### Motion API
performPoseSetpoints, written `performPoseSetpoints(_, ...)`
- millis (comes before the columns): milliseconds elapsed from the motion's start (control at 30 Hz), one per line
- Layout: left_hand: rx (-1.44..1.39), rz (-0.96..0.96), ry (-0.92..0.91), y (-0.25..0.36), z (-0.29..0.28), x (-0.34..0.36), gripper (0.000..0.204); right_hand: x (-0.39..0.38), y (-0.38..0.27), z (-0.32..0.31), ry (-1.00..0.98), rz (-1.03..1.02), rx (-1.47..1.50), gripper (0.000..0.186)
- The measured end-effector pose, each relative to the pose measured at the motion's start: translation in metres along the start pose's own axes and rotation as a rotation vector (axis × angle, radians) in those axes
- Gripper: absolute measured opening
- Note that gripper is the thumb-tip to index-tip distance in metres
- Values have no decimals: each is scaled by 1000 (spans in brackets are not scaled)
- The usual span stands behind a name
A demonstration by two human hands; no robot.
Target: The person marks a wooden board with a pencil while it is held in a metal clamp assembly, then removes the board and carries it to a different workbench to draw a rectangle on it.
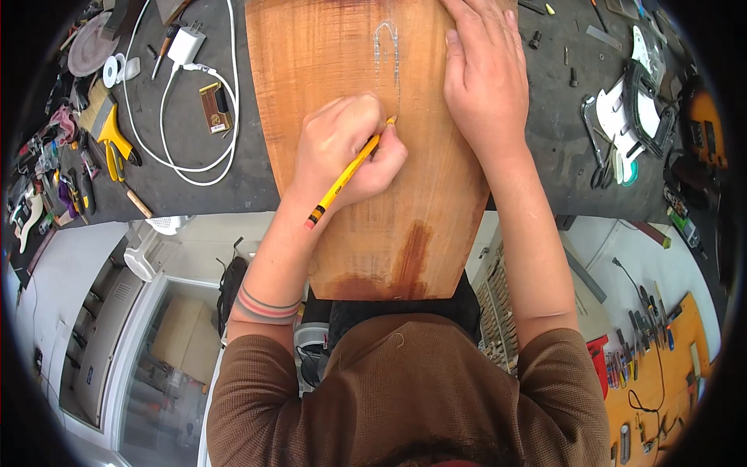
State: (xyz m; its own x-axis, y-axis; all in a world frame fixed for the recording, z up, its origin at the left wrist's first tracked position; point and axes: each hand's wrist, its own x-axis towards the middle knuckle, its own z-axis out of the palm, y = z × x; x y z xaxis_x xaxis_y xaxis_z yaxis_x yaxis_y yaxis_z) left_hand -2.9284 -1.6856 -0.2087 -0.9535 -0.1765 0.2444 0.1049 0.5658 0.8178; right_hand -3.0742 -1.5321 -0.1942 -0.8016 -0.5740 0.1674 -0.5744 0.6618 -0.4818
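A yellow pencil (340,184) is gripped in my left hand (342,148), its eraser end slanting back toward me. The pencil's tip meets a flat wooden board (362,245) just beside a thin drawn line. That line runs down from a narrow arch-shaped mark (386,35) near the board's far end. My right hand (490,86) lies flat along the board's right edge, palm down with fingers stretched away from me. Dark reddish-brown stains (412,253) cover part of the near end, which overhangs the bench edge above my lap.
Left on the dark bench (257,191) are a white charger (187,44) with a looped cable, a small brown box (215,107) and a yellow-handled brush (109,124). Scissors (601,167) and a black-and-white strapped item (634,109) lie right. Hand tools hang on an orange panel (685,335) lower right.
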Motion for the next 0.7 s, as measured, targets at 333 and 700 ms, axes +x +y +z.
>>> performPoseSetpoints(333,-11,7,-23,-1,-8,-11,29,1,4,6,52,-56,-15,52)
performPoseSetpoints(700,21,-49,70,-10,-12,10,28,0,7,7,26,-36,-24,52)
